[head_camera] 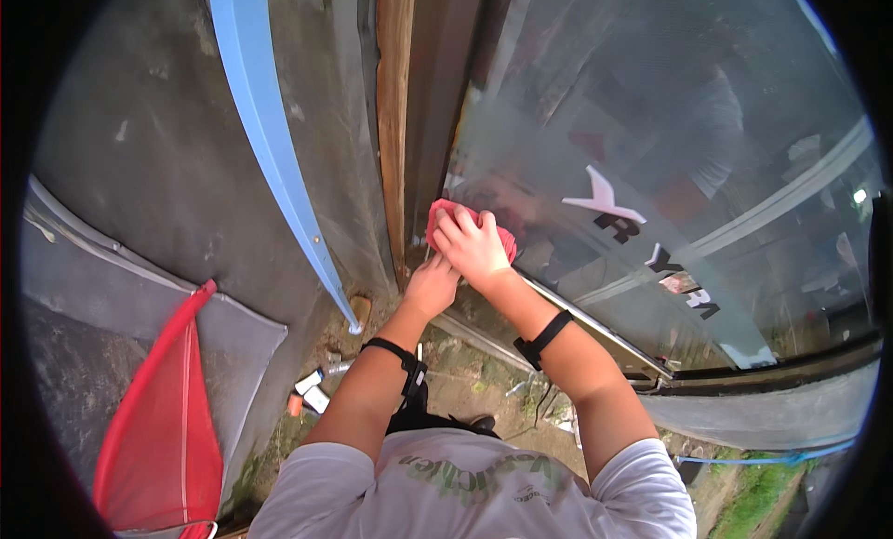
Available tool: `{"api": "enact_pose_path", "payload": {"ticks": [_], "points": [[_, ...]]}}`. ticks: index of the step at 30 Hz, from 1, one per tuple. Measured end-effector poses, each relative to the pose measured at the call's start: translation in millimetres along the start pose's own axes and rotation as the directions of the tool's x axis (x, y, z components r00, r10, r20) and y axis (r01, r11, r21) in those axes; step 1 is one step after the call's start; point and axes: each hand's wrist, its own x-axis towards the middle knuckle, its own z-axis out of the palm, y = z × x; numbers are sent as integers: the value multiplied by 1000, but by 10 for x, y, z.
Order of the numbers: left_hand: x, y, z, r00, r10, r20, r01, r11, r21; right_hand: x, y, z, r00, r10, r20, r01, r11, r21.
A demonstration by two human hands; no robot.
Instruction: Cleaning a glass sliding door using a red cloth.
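A folded red cloth lies against the lower left corner of a glass pane. My right hand is spread over the cloth and presses it to the glass, fingers bent. Just below and to the left, my left hand meets the right one, its fingertips near the cloth's lower edge and the pane's frame; whether they grip anything is hidden. The pane carries cut-out letter stickers and mirrors parts of a person. Each wrist wears a black band.
A wooden post stands left of the pane. Farther left, a light blue metal bar slants down before a grey wall. Red fabric hangs at lower left. Small litter lies on the ground, and a blue cord runs at lower right.
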Motion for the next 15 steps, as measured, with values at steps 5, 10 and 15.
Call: {"api": "enact_pose_path", "payload": {"ticks": [5, 10, 15], "points": [[41, 33, -166, 995, 84, -58, -84, 996, 9, 327, 453, -621, 988, -50, -149, 43, 998, -53], [122, 148, -239, 975, 140, -171, -119, 985, 128, 754, 979, -1389, 955, -106, -276, 61, 984, -169], [455, 416, -681, 906, 212, -365, -226, 974, 5, 1096, 1410, -2032, 942, -173, -288, 84, 951, -297]]}}
